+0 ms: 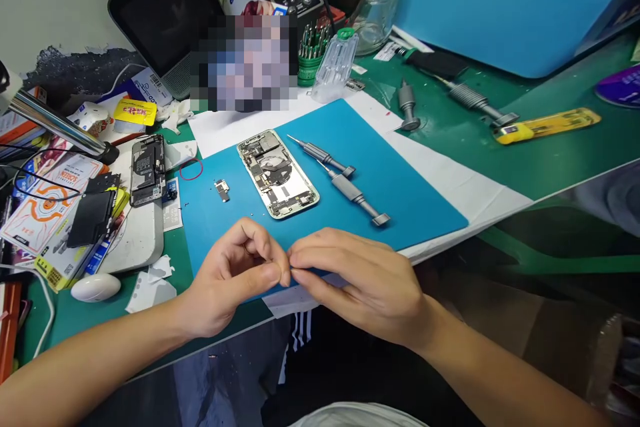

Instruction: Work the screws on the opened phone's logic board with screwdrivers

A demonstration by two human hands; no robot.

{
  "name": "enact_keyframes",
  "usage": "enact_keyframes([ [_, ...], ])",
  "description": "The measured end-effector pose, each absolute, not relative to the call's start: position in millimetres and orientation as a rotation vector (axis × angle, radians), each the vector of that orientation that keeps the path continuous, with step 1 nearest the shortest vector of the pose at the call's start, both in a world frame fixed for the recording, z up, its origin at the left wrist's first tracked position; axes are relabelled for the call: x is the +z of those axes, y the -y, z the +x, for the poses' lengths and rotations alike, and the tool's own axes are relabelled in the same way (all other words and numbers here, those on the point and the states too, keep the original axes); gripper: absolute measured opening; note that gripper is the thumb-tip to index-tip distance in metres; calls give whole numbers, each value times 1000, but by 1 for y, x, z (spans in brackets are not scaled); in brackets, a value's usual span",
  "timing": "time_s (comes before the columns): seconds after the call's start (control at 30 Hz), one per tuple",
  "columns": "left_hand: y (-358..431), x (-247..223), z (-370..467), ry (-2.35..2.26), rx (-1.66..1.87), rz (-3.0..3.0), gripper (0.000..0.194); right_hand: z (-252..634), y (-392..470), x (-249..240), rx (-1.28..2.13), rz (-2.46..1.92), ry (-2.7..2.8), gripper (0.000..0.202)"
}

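Note:
My left hand (235, 273) is closed in a pinch at the front edge of the blue mat (415, 200). Opposite it, my right hand (360, 280) also pinches, its fingertips almost meeting the left ones. Whatever lies between the fingertips is too small or hidden to name. Just beyond the hands lies an opened phone (280, 173) with its inner boards showing. Two grey screwdrivers, a nearer screwdriver (355, 197) and a farther screwdriver (320, 155), rest to its right. A small metal phone part (221, 190) sits to its left.
At left, a second opened phone (148, 170), boxes (55, 197) and a white mouse (96, 287) crowd the table. Behind stand a dark screen (167, 10), a green bit holder (311, 57) and a glass jar (377, 13). A yellow cutter (547, 127) lies at right.

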State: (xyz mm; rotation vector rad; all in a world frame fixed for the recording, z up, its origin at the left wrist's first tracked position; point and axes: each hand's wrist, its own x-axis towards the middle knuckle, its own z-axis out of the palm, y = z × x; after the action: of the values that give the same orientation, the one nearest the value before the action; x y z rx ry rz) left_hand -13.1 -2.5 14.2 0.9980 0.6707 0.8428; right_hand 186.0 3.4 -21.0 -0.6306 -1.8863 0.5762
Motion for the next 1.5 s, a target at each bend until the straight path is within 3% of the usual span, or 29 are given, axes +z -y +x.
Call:
enact_keyframes([
  [1.5,5,16,-11,-660,828,1001,17,191,1,-26,546,-649,1944,11],
])
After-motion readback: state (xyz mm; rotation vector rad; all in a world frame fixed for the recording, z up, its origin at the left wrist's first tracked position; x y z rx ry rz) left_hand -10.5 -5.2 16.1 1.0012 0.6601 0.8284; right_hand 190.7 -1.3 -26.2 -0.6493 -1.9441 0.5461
